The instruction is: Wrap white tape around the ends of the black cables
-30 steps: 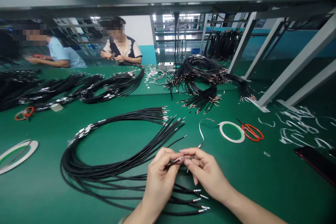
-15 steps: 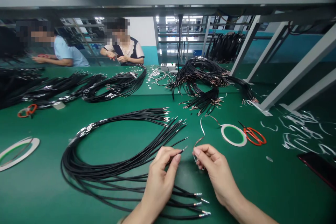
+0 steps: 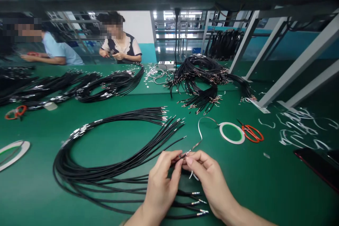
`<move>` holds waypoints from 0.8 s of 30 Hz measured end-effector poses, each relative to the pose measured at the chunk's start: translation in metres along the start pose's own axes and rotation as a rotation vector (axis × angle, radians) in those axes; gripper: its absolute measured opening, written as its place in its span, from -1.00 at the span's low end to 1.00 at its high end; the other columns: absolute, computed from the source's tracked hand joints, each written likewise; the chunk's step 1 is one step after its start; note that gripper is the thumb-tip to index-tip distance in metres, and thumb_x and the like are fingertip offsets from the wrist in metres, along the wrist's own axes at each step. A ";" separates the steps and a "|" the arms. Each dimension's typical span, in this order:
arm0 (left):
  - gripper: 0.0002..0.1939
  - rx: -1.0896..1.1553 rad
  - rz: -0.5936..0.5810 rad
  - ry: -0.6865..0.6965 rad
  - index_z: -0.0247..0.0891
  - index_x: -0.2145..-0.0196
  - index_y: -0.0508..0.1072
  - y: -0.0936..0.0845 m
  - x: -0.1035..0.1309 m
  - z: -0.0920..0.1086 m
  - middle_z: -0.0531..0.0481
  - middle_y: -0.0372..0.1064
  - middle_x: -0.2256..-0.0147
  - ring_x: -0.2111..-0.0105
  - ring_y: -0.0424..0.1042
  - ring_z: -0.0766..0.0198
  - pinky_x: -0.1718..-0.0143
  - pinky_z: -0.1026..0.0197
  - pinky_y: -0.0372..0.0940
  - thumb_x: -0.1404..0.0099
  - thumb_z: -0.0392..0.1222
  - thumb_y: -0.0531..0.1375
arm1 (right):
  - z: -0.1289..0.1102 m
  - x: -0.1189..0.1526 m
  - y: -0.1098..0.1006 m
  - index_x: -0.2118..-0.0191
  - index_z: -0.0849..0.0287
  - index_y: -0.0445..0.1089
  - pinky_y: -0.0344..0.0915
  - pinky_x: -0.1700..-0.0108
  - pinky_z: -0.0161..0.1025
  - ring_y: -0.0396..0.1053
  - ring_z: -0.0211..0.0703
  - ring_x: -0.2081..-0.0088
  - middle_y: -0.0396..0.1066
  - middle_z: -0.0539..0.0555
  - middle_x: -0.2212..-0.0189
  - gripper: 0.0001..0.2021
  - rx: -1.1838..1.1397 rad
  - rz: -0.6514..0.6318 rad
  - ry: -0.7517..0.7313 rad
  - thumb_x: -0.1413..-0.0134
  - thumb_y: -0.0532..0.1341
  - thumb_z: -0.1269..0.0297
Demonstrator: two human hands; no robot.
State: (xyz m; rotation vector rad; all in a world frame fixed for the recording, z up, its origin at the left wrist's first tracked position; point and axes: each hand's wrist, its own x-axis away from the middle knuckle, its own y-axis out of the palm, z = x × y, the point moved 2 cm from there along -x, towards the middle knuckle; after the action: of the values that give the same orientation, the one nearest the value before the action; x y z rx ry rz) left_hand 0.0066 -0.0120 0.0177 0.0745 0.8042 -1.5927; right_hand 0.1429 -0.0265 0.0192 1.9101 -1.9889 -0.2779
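Observation:
My left hand (image 3: 164,173) pinches a black cable (image 3: 183,156) close to its stripped end. Against that end, my right hand (image 3: 205,167) pinches a narrow strip of copper-coloured tape (image 3: 195,145) with white backing. The fingertips of both hands nearly meet and partly hide the cable tip. A loose bit of white backing (image 3: 194,175) hangs below the right fingers. From the hands the strip curves up to a flat tape roll (image 3: 221,137) with a white rim. A looped bundle of black cables (image 3: 76,169) lies to the left, some ends passing under my left wrist.
Orange-handled scissors (image 3: 253,133) lie beside the roll, with white backing scraps (image 3: 299,127) and a dark phone (image 3: 315,166) further right. More cable coils (image 3: 201,70) sit at the back. Grey metal legs (image 3: 296,63) stand at right. Two people (image 3: 122,47) work across the table.
My right hand has moved left, bringing the tape strip against the cable end in my left hand. The whole view has shifted slightly.

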 end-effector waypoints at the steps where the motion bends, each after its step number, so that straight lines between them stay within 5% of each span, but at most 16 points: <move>1: -0.68 -0.013 0.000 0.017 -0.21 0.05 0.33 0.000 0.000 0.001 -0.03 0.35 0.26 0.26 0.40 0.30 0.23 0.26 0.38 -0.26 -0.44 0.13 | 0.000 0.000 0.001 0.42 0.19 0.40 0.30 0.07 -0.10 0.37 -0.10 0.23 0.45 0.07 0.32 -0.86 -0.013 0.003 0.006 -0.05 0.28 0.24; 10: -0.69 -0.084 -0.020 0.114 -0.22 0.10 0.37 -0.001 0.001 0.009 -0.02 0.37 0.30 0.30 0.39 0.29 0.27 0.28 0.35 -0.24 -0.49 0.12 | 0.002 -0.004 0.001 0.48 0.17 0.36 0.36 0.18 -0.20 0.20 -0.32 0.51 0.28 -0.09 0.55 -0.84 -0.038 0.018 0.028 -0.07 0.26 0.27; 20: -0.68 -0.124 -0.040 0.121 -0.19 0.09 0.37 -0.002 0.002 0.010 -0.03 0.36 0.31 0.32 0.39 0.29 0.29 0.26 0.35 -0.25 -0.48 0.10 | 0.000 -0.002 0.003 0.46 0.16 0.37 0.36 0.18 -0.18 0.32 -0.25 0.44 0.37 -0.05 0.50 -0.84 -0.066 0.006 0.048 -0.09 0.24 0.25; 24: -0.70 -0.113 -0.014 0.096 -0.21 0.11 0.37 -0.002 0.001 0.010 -0.02 0.38 0.31 0.32 0.40 0.29 0.30 0.28 0.35 -0.24 -0.47 0.12 | 0.000 -0.002 -0.001 0.44 0.16 0.36 0.36 0.14 -0.11 0.40 -0.12 0.26 0.43 0.06 0.30 -0.84 -0.037 0.032 0.019 -0.11 0.22 0.23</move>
State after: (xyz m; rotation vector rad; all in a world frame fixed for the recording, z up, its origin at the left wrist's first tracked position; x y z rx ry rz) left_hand 0.0081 -0.0184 0.0253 0.0642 0.9697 -1.5633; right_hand 0.1435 -0.0247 0.0183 1.8495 -1.9859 -0.2849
